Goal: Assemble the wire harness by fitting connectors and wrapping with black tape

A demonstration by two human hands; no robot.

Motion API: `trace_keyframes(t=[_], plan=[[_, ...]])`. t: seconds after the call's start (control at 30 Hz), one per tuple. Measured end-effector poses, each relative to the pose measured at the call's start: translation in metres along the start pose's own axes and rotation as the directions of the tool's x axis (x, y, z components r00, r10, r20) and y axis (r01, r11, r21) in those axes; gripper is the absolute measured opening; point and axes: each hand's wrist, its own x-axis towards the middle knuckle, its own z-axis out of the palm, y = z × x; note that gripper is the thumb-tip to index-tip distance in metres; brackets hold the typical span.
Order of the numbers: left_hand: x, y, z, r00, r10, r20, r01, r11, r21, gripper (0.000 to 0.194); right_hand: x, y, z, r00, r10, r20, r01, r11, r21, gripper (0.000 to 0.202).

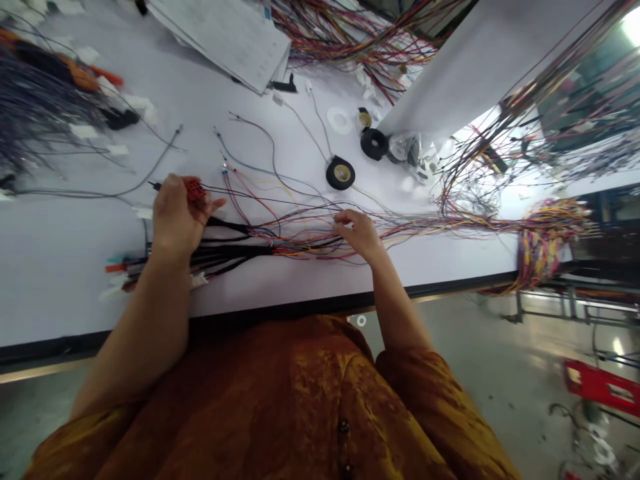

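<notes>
Red connector: the red connector (195,189) is in the left hand (177,210), above the worktop (280,297), at the left part of the wire harness (305,248).
Left grip: closed on the red connector, which shows between thumb and fingers; a dark wire tip pokes out on the far left side of the hand.
Right grip: the right hand (359,232) is over the harness wires, thumb and fingertips near each other in a narrow grip; whether a wire is pinched there, I cannot tell.
Wire harness: multicoloured strands run lengthwise along the worktop, passing below the right hand and on toward the right end.
Black sleeves: the black sleeves (233,251) cover the harness branches beside the left wrist, some partly hidden by the forearm.
Loose ends: several thin wires fan out on the white surface between the hands and beyond them.
Tape: one black tape roll (341,173) lies beyond the right hand; another dark roll (374,144) lies farther back to its right, near a white ring (340,121).
Papers: printed sheets (225,40) lie at the back, beside a heap of coloured wires (350,43).
Left end: a mass of purplish-grey wires (35,110), blurred, with orange items (83,73) beside it.
Floor: a red object (603,388) at lower right.
</notes>
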Motion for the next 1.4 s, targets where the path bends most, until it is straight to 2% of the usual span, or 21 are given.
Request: trace_keyframes(t=[0.1, 0.23, 0.4, 0.47, 0.53, 0.6, 0.63, 0.7, 0.83, 0.97, 1.1, 1.17, 1.23, 1.3, 1.33, 1.4], plan=[[0.001, -0.001, -0.001, 1.0, 0.002, 0.017, -0.002, 1.0, 0.001, 0.04, 0.008, -0.007, 0.009, 0.999, 0.0, 0.036, -0.003, 0.995, 0.102, 0.027], [0.0, -0.001, -0.002, 0.999, 0.011, 0.048, -0.01, 1.0, -0.007, 0.039, 0.016, -0.007, 0.012, 0.997, 0.056, 0.05, -0.069, 0.946, 0.316, 0.033], [0.0, -0.002, -0.004, 0.999, 0.012, 0.053, -0.013, 1.0, 0.016, 0.037, 0.007, 0.006, -0.005, 0.997, 0.074, 0.029, -0.076, 0.774, 0.628, 0.029], [0.0, -0.004, -0.003, 0.998, 0.033, 0.053, -0.035, 0.999, 0.041, 0.034, 0.001, 0.006, -0.011, 0.996, 0.044, 0.081, -0.083, 0.809, 0.583, 0.031], [0.0, -0.007, -0.002, 0.99, 0.131, 0.05, -0.135, 0.987, 0.085, 0.03, -0.004, -0.001, -0.011, 0.99, 0.004, 0.142, -0.059, 0.92, 0.386, 0.035], [0.001, -0.01, 0.001, 0.965, 0.244, 0.094, -0.255, 0.958, 0.131, 0.025, -0.005, -0.013, -0.006, 0.981, -0.042, 0.189, 0.013, 0.989, 0.15, 0.04], [0.002, -0.011, 0.002, 0.955, 0.271, 0.119, -0.287, 0.947, 0.144, 0.024, -0.005, -0.021, -0.002, 0.976, -0.072, 0.204, 0.061, 0.996, 0.063, 0.041], [0.004, -0.013, 0.003, 0.957, 0.262, 0.128, -0.279, 0.95, 0.142, 0.026, -0.004, -0.033, 0.005, 0.959, -0.153, 0.24, 0.16, 0.987, -0.012, 0.041], [0.009, -0.014, 0.001, 0.977, 0.198, 0.074, -0.205, 0.973, 0.107, 0.032, -0.001, -0.041, 0.01, 0.926, -0.295, 0.234, 0.279, 0.955, 0.099, 0.029], [0.012, -0.014, -0.002, 0.975, 0.197, 0.102, -0.208, 0.973, 0.104, 0.032, -0.004, -0.036, 0.01, 0.933, -0.291, 0.212, 0.257, 0.951, 0.174, 0.024], [0.013, -0.015, -0.002, 0.977, 0.197, 0.083, -0.205, 0.974, 0.101, 0.03, -0.006, -0.038, 0.014, 0.912, -0.295, 0.284, 0.267, 0.955, 0.133, 0.023], [0.013, -0.015, -0.003, 0.979, 0.19, 0.069, -0.197, 0.975, 0.105, 0.029, -0.004, -0.036, 0.01, 0.907, -0.291, 0.304, 0.246, 0.953, 0.18, 0.021], [0.014, -0.016, -0.003, 0.978, 0.197, 0.071, -0.203, 0.973, 0.108, 0.03, -0.001, -0.027, -0.001, 0.939, -0.266, 0.216, 0.188, 0.927, 0.324, 0.023], [0.014, -0.016, -0.004, 0.975, 0.208, 0.08, -0.216, 0.97, 0.111, 0.03, 0.001, -0.01, -0.017, 0.979, -0.205, -0.004, 0.175, 0.826, 0.536, 0.036], [0.014, -0.016, -0.004, 0.973, 0.215, 0.084, -0.224, 0.968, 0.113, 0.029, 0.002, 0.001, -0.027, 0.977, -0.163, -0.138, 0.213, 0.749, 0.627, 0.043], [0.015, -0.016, -0.004, 0.97, 0.224, 0.093, -0.234, 0.965, 0.118, 0.028, 0.002, 0.02, -0.045, 0.93, -0.095, -0.354, 0.335, 0.612, 0.717, 0.05]])
